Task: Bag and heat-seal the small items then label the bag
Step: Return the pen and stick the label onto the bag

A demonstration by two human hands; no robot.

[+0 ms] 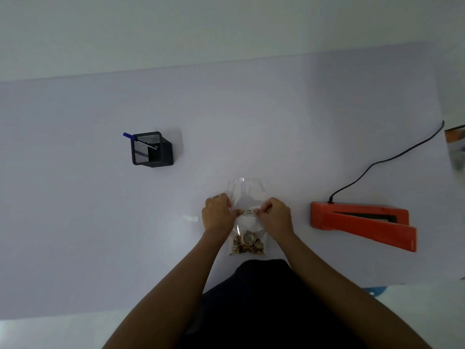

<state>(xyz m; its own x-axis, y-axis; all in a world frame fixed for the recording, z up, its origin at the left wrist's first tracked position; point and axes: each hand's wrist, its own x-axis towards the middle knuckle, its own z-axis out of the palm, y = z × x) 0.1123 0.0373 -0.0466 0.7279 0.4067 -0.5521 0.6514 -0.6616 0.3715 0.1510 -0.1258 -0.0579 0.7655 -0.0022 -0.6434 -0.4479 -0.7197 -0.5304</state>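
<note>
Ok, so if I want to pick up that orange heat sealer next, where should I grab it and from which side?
Probably grip the heat sealer by its raised upper arm near the free end at the right, coming from above. That arm angles away from the base there, leaving a gap for fingers, while the cord plugs in at the left end and would get in the way.

Only one spot with writing: a small label [247,211] stuck on the clear bag [247,195]. Dark print on it, in tiny lines, but too small and blurry to read. No other words, numbers or signs to read anywhere.
</note>
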